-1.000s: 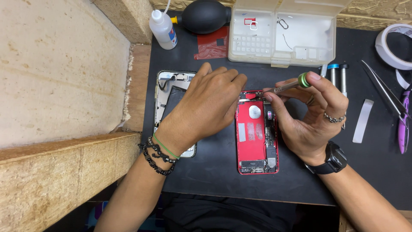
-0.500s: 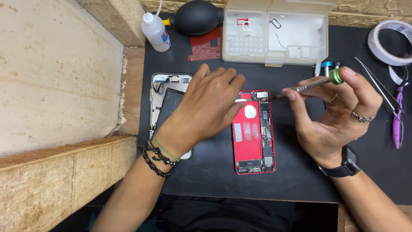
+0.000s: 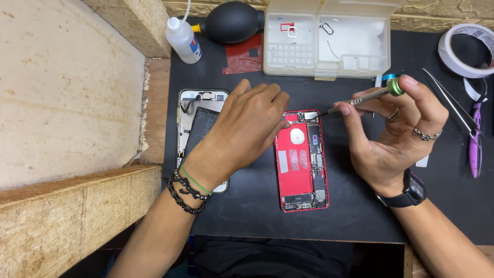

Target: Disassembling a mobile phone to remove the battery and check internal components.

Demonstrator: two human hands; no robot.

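Note:
An opened red phone housing [image 3: 302,159] lies on a black mat [image 3: 257,206], its inner parts showing. My left hand [image 3: 247,128] rests palm down with its fingertips on the housing's upper left edge, covering part of a second opened phone [image 3: 198,118] to the left. My right hand [image 3: 391,134] grips a slim screwdriver with a green cap [image 3: 368,97]. Its tip hovers just off the housing's upper right corner.
A clear plastic parts box [image 3: 329,38] stands open at the back. A black rubber air blower [image 3: 231,21] and a small white bottle [image 3: 183,40] sit at back left. Tape roll [image 3: 463,49], tweezers [image 3: 453,103] and a purple tool [image 3: 474,136] lie at right. Wooden blocks [image 3: 67,103] border the left.
My right hand has lifted the screwdriver off the red housing and drawn it up and to the right. My left hand has stayed on the housing's top edge.

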